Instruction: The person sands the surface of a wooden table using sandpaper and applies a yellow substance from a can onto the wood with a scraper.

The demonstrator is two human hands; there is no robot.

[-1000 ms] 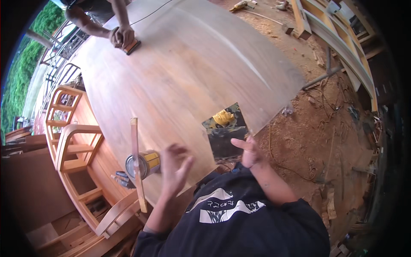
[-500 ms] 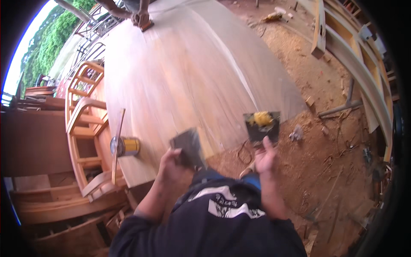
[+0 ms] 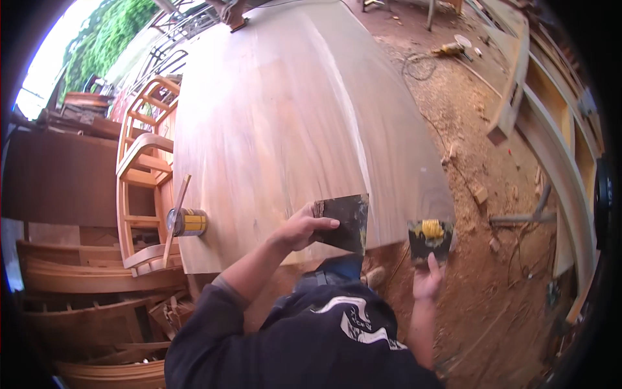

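My left hand grips a dark, flat putty knife by one edge, its thumb lying across the face. This blade is over the near edge of a large wooden tabletop. Off the near right corner, my right hand holds a second dark scraper blade, thumb on its face. A lump of yellow putty sits near that blade's far edge. On the tabletop's left edge stands a tin can with a yellow label and a wooden stick against it.
Another person's hand rests on a block at the tabletop's far end. Wooden chair frames stand along the left side. Long timber frames lean at the right. A power tool lies on the sawdust-covered ground.
My left hand has carried its putty knife right, over the tabletop's near edge. My right hand with the putty-loaded blade is now lower and further right. The view has shifted too.
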